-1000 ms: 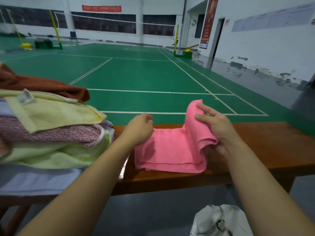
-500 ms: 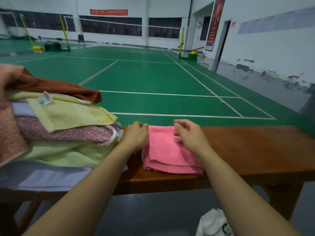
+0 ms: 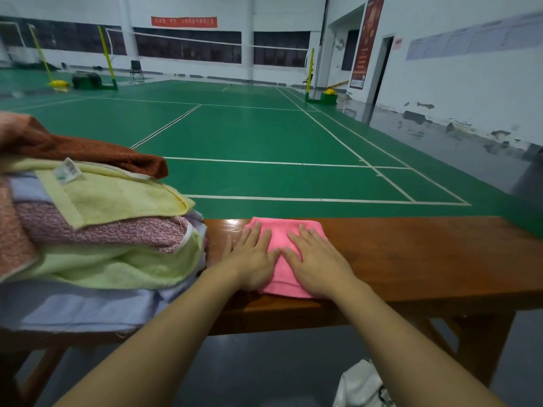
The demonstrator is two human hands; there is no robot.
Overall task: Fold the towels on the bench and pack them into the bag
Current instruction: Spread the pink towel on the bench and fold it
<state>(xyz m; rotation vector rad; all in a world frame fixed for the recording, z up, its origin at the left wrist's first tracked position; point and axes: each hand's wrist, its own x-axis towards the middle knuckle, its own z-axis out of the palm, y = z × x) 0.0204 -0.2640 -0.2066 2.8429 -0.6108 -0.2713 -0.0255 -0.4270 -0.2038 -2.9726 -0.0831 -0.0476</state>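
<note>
The pink towel (image 3: 286,230), folded small, is pressed flat on the bench (image 3: 411,248) under both hands, left hand (image 3: 252,257) and right hand (image 3: 317,259), fingers straight. The bag (image 3: 360,386) is seen below, nearer the right hand.

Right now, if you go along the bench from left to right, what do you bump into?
Pile of towels → left hand → pink towel, under both hands → right hand → bare bench.
</note>
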